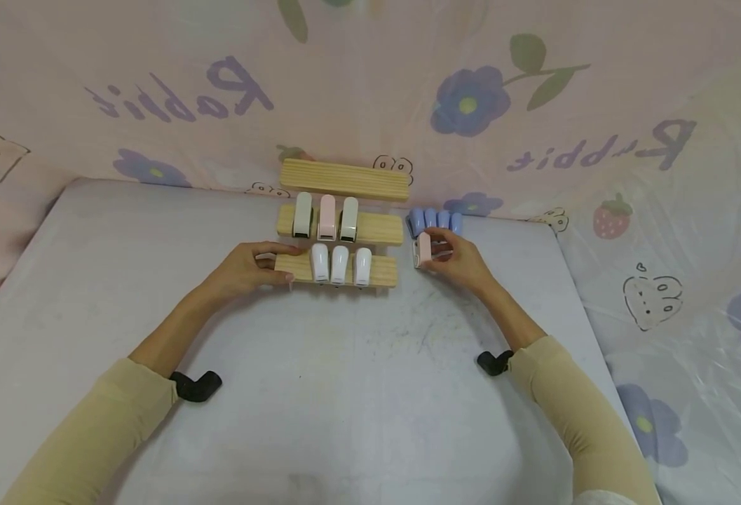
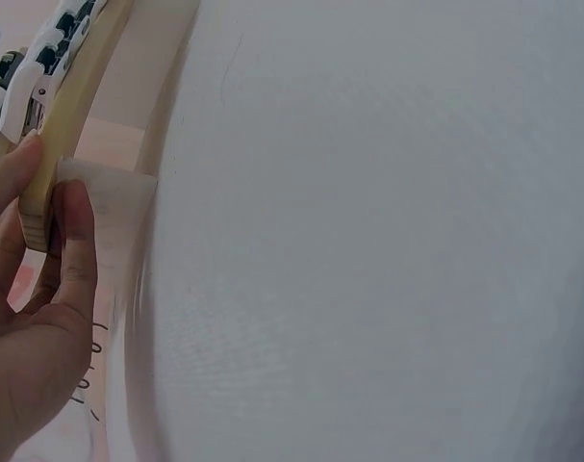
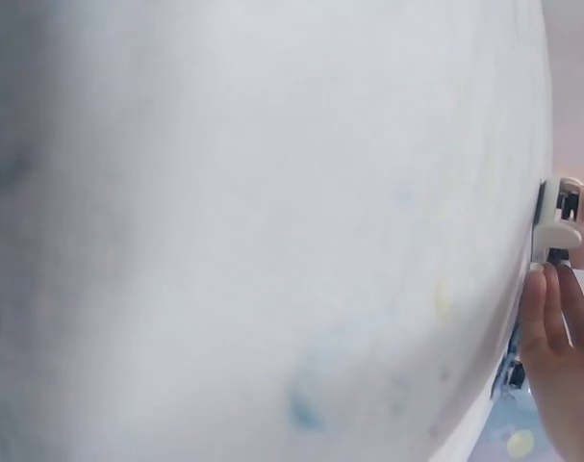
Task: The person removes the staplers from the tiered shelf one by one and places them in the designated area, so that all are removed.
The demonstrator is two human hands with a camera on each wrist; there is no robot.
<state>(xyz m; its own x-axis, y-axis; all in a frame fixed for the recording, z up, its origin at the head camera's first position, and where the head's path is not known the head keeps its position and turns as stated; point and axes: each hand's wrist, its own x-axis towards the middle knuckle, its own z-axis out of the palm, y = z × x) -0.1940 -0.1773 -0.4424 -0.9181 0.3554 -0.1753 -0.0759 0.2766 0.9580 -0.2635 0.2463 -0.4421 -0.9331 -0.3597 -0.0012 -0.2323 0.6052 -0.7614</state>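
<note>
My left hand (image 1: 244,268) grips the left end of the front wooden board (image 1: 291,266) of a tiered stand; in the left wrist view its fingers and thumb wrap the board's end (image 2: 38,217). Three white mini staplers (image 1: 340,264) stand on that board. Behind it, the middle board (image 1: 379,229) carries two pale green staplers (image 1: 303,214) and a pink one (image 1: 327,216) between them. Right of the stand, my right hand (image 1: 461,263) pinches another pink stapler (image 1: 423,250), close to the table. The right wrist view shows this stapler (image 3: 566,226) at its edge, partly covered by fingers.
Several blue staplers (image 1: 436,221) stand in a row just behind my right hand. The stand's top board (image 1: 345,179) is at the back, near a patterned cloth (image 1: 357,84). A white surface (image 1: 332,393) spreads in front of the stand, with faint smudges at right.
</note>
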